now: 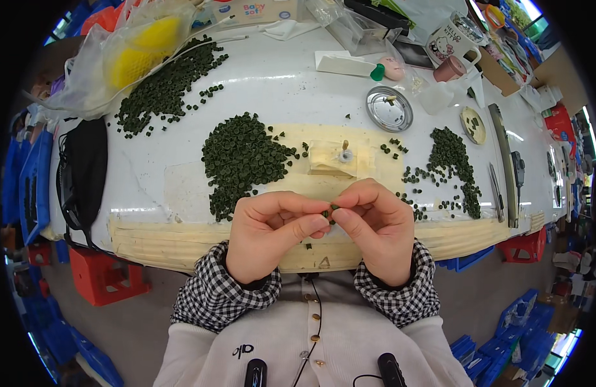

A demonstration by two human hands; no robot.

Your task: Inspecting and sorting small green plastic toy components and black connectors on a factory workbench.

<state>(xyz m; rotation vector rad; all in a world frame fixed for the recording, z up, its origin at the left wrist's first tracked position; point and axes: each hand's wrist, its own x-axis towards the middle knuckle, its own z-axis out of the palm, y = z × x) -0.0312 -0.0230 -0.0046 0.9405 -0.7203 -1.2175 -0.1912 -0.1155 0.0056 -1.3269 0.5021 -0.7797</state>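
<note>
My left hand (272, 226) and my right hand (378, 229) meet over the near edge of the table, fingertips almost touching. Each pinches a small dark green piece; the pieces (326, 213) are partly covered by my fingers, so their exact shape is hard to make out. Just beyond my hands stands a block wrapped in cream tape (327, 166), with a small metal pin (346, 152) upright on top. A large heap of dark green cup-like parts (243, 158) lies to the left of the block. On the right is a smaller heap of little green parts (449, 158).
Another green pile (172, 84) spreads at the far left beside a plastic bag (91, 80) with yellow contents. A round metal lid (389, 108), a small dish (473, 125), a mug (449, 42) and tweezers (496, 190) lie on the right. A black cloth item (83, 174) hangs over the left edge.
</note>
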